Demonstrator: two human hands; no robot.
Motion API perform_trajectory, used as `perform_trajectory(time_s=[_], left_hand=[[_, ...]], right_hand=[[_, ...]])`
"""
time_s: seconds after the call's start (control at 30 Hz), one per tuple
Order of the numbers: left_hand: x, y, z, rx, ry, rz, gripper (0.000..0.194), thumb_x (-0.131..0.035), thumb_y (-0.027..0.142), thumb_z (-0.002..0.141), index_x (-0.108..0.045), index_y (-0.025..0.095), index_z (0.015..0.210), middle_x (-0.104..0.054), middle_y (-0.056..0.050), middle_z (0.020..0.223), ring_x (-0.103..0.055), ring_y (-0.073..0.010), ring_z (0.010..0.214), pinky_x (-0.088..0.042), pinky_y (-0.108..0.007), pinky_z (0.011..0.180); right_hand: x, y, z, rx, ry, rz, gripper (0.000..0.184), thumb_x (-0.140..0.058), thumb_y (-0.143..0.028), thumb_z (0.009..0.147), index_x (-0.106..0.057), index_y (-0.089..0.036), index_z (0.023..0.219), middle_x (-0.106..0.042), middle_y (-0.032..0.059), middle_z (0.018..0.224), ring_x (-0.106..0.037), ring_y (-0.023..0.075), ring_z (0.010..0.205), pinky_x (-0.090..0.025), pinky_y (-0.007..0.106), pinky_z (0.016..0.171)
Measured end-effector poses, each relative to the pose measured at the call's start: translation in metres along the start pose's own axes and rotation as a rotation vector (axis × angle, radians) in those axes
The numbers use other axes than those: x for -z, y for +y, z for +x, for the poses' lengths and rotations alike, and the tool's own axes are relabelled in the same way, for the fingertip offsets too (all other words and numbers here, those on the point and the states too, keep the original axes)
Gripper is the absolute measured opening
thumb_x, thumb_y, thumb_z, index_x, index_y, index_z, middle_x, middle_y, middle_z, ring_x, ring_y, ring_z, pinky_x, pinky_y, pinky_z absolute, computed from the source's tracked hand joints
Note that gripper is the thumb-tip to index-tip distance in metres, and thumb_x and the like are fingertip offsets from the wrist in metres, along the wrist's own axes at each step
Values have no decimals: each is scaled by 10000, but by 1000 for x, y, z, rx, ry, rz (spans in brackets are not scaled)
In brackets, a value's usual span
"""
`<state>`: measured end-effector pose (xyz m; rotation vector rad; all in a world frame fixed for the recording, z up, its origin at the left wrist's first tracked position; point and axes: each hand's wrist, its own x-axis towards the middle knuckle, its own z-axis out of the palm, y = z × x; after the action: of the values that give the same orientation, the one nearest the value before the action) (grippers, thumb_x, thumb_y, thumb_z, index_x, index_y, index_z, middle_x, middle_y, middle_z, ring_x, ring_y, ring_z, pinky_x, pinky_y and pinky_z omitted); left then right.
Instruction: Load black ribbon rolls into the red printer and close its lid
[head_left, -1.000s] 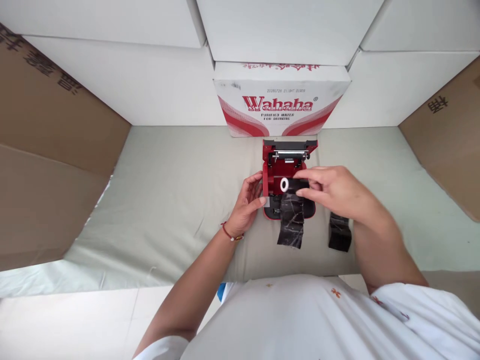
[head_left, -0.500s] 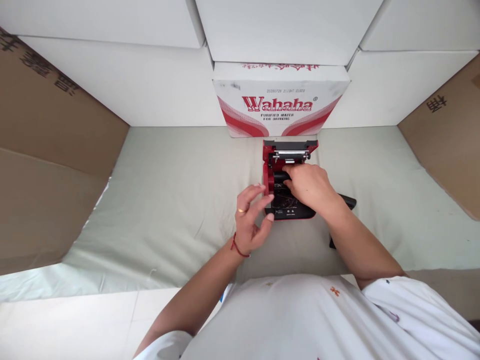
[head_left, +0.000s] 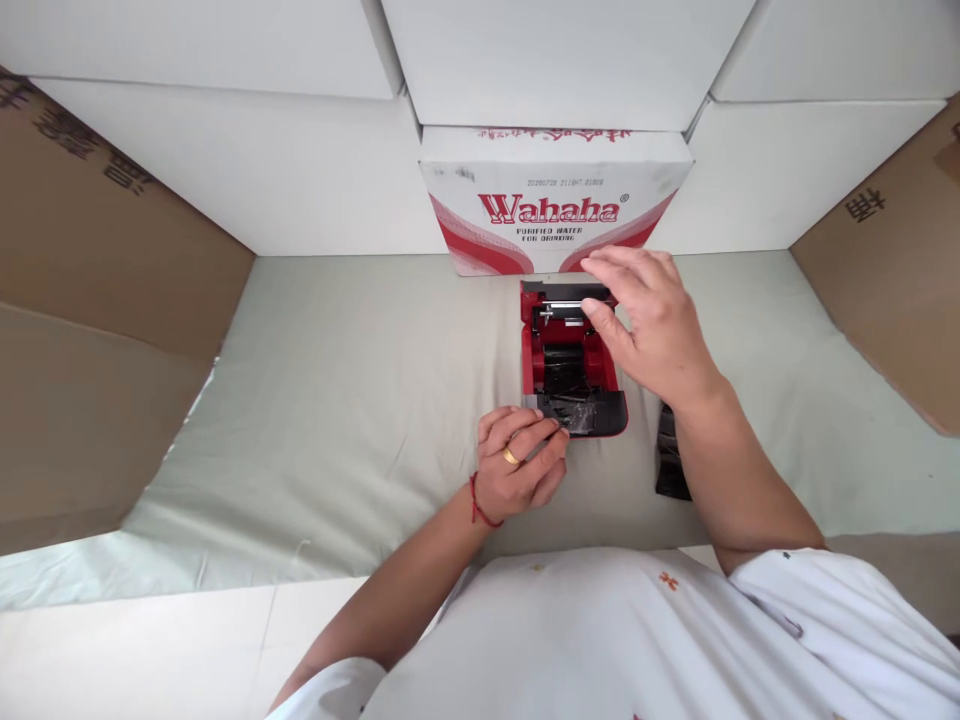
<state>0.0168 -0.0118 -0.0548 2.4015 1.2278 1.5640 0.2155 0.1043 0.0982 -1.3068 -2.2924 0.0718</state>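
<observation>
A small red printer (head_left: 534, 350) lies open on the pale cloth, with a roll of black film (head_left: 562, 368) seated in its bay. The film's loose end (head_left: 581, 412) is draped over the dark front panel. My left hand (head_left: 519, 470) rests at the printer's front left corner, thumb and forefinger pinched on the edge of that loose end. My right hand (head_left: 651, 325) reaches over the raised lid (head_left: 559, 292) at the back. Its fingers curve over the lid's top edge and its thumb is on the inner side by the metal bar.
A second black roll (head_left: 670, 462) lies on the cloth right of the printer, partly under my right forearm. A white and red Wahaha carton (head_left: 555, 205) stands right behind the printer. White boxes wall the back and brown cardboard (head_left: 105, 300) lines both sides.
My right hand set the black roll into the printer's bay, let it go and moved back to the lid. My left hand left the printer's side and came to the film's end at the front.
</observation>
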Motion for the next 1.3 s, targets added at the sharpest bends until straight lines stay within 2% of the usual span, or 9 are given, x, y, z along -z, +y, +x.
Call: perform_trajectory(time_s=[0.17,0.37,0.53,0.7,0.83,0.93,1.03,1.13,1.3], left_hand=[[-5,16,7,-30,-15,61,463,-738,256,873,-724,419,1306,-793,-24,1078,-687,-290,1066,-456,-517,1086],[-8,36,16,8,-67,219,586,-738,258,924,-641,459,1465,-739,-41,1140,-629,-276,1131,-296,-490,1224],[-11,38,9,128,-143,91,627,-709,220,956,-594,538,1485,-717,-43,1178,-580,-294,1176,-225,-554,1259],[-12,40,13,38,-33,187,532,-731,187,925,-701,486,1364,-701,-49,1132,-590,-268,1144,-333,-496,1197],[-11,44,23,-19,6,309,402,-728,180,917,-749,405,1250,-690,-46,1085,-604,-231,1129,-428,-433,1114],[-8,46,28,-22,-10,324,328,-703,170,926,-750,332,1207,-684,-55,1055,-605,-225,1114,-446,-432,1081],[-3,43,29,-8,-16,205,318,-674,156,930,-728,275,1220,-665,-59,1027,-612,-227,1078,-470,-424,1018],[4,35,31,136,44,-1,364,-631,133,954,-675,265,1290,-640,-54,1042,-612,-210,1040,-518,-385,955],[7,9,36,682,114,-370,268,-623,272,999,-680,283,1261,-630,-55,1158,-604,-210,1103,-514,-383,1014]], right_hand=[[-15,11,-4,73,-87,53,490,-407,-368,1120,-621,-141,1498,-667,152,1484,-549,294,1394,-421,491,1227],[-6,0,-29,70,-90,98,455,-437,-360,1116,-651,-165,1466,-693,143,1435,-579,295,1312,-478,500,1159],[-10,-9,-56,106,-198,80,436,-410,-122,1055,-723,-165,1355,-723,129,1350,-598,274,1230,-551,452,1043],[-13,-21,-70,96,-327,-86,478,-440,-16,990,-704,-107,1377,-733,123,1331,-613,261,1182,-582,380,802],[-12,-26,-68,124,-361,-205,421,-515,-70,1000,-704,-96,1376,-762,95,1217,-622,245,1063,-451,365,526],[-13,-22,-67,161,-325,-211,394,-551,-80,999,-717,-107,1355,-769,87,1184,-622,236,1029,-431,352,503],[-17,-17,-70,185,-225,-147,408,-533,-17,973,-742,-111,1311,-777,81,1174,-628,235,1005,-532,342,609],[-22,-18,-80,218,-73,-38,430,-496,38,956,-756,-80,1276,-774,109,1214,-636,249,1069,-618,366,836],[-26,-31,-106,316,21,181,421,-480,76,958,-772,-103,1201,-782,98,1147,-654,221,1109,-631,334,925]])
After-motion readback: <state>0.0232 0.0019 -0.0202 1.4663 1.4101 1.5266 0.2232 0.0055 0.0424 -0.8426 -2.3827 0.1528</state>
